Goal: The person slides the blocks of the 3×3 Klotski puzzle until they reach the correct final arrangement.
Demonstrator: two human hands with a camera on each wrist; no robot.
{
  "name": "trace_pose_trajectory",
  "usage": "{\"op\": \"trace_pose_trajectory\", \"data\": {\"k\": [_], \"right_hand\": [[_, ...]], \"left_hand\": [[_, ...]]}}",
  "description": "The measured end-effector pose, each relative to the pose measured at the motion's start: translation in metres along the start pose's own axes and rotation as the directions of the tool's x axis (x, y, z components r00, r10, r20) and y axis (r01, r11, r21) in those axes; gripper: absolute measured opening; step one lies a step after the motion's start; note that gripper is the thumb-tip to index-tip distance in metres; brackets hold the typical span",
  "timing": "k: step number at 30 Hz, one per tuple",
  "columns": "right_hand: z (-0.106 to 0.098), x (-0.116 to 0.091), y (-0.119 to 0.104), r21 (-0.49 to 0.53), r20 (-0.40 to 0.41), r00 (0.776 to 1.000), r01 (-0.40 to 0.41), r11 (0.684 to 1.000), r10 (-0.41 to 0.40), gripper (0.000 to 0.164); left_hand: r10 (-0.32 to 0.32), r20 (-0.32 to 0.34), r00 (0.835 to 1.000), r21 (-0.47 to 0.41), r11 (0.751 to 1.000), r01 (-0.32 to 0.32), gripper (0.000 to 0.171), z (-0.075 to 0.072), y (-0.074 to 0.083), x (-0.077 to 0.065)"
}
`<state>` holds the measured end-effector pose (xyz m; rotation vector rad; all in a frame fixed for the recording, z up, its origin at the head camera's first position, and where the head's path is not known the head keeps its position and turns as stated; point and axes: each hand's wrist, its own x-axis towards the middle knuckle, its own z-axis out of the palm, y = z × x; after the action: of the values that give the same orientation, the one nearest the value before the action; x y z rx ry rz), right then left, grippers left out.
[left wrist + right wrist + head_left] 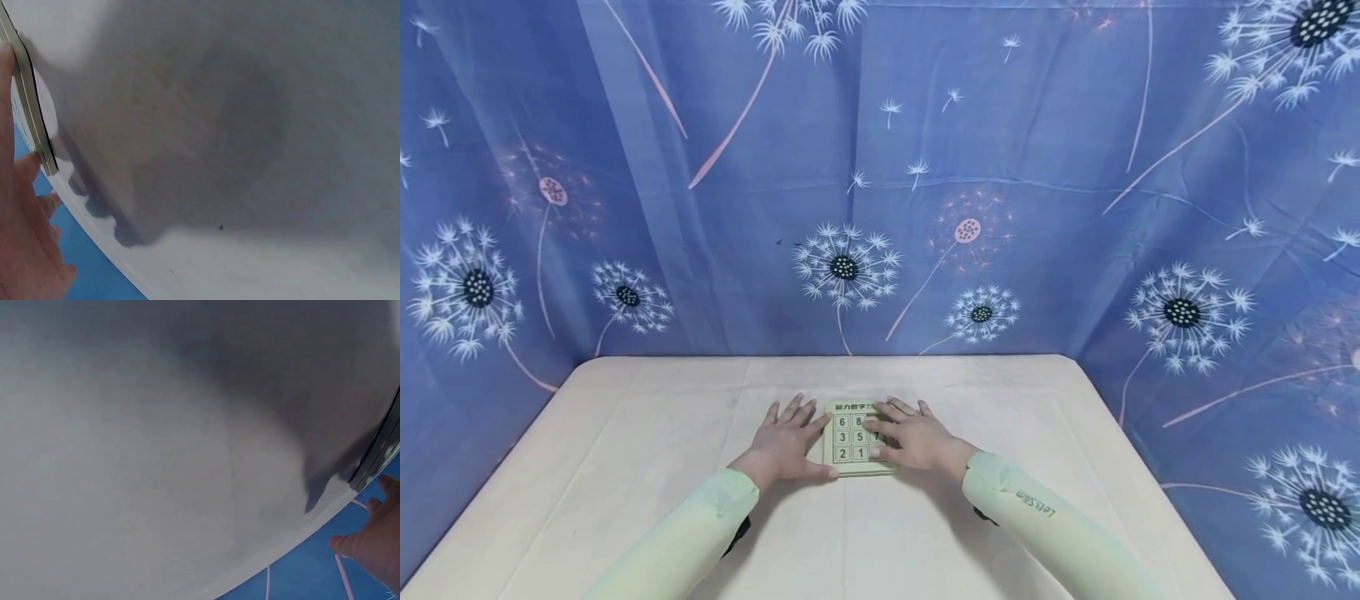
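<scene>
a pale green number board [857,468] lies flat on a cream-covered table [647,467], set between a person's left hand [784,448] and right hand [919,440]. the left hand is spread wide, its thumb at the board's near left corner and its index fingertip at the left edge, farther up. the right hand comes in from the opposite side, fingers extended and apart, reaching over the right part of the grid. whether those fingertips press on the surface or sit just above it is hard to tell from this angle.

square tiles [860,437] show on the board's face: 6 and 8 in the far row, 3, 5 and 7 in the middle, 2 and 1 in the near row, with the rest of the right column mostly covered by fingers. dark printed characters run along the far edge.

the left wrist view catches the board nearly edge-on, fingers beside its layered rim; the right wrist view shows its side in shadow. pale green sleeves [673,537] cover both forearms, the right one lettered. behind the table hangs a blue curtain [745,250] printed with dandelions.
</scene>
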<state>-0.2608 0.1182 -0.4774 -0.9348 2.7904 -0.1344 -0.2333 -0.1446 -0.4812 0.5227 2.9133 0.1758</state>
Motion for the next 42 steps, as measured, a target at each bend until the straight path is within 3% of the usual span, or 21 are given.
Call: {"op": "trace_pose_trajectory", "data": {"k": [17, 26, 42], "right_hand": [[0.0, -0.005, 0.001, 0.026, -0.033, 0.999, -0.014, 1.0, 0.015, 0.06], [-0.004, -0.018, 0.005, 0.071, -0.056, 0.998, -0.032, 0.997, 0.036, 0.059], [0.001, -0.043, 0.007, 0.067, -0.079, 0.997, 0.006, 0.998, 0.0, 0.059]], "left_hand": [[0.016, -0.021, 1.0, -0.013, 1.0, -0.016, 0.101, -0.001, 0.001, -0.003], [0.009, -0.008, 1.0, -0.009, 1.0, -0.009, 0.101, -0.004, 0.002, -0.003], [0.011, -0.007, 1.0, -0.012, 1.0, -0.011, 0.101, -0.006, 0.002, -0.004]]}}
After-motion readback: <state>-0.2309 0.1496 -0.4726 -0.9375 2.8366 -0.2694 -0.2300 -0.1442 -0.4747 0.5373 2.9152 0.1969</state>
